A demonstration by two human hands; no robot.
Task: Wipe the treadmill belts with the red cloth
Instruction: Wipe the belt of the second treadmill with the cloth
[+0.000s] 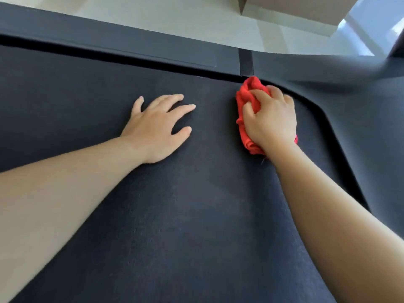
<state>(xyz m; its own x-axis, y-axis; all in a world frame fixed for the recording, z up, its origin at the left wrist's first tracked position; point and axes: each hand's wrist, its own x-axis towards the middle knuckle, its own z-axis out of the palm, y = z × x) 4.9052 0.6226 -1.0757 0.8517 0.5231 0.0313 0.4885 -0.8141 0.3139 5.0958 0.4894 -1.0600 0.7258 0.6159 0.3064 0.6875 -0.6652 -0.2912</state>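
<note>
On the belt [185, 215], left hand [155, 127] lies flat, fingers apart; right hand [271, 121] clamps red cloth [247, 92] beside the rail [131, 47].

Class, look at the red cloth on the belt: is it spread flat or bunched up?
Bunched up. The cloth shows folds and creases, gripped by the right hand against the belt.

Dark treadmill belt [185, 215] fills view. Left hand [156, 127] lies flat on it, fingers spread. Bunched red cloth [247, 99] rests on it near far edge, gripped by right hand [271, 119].
</note>
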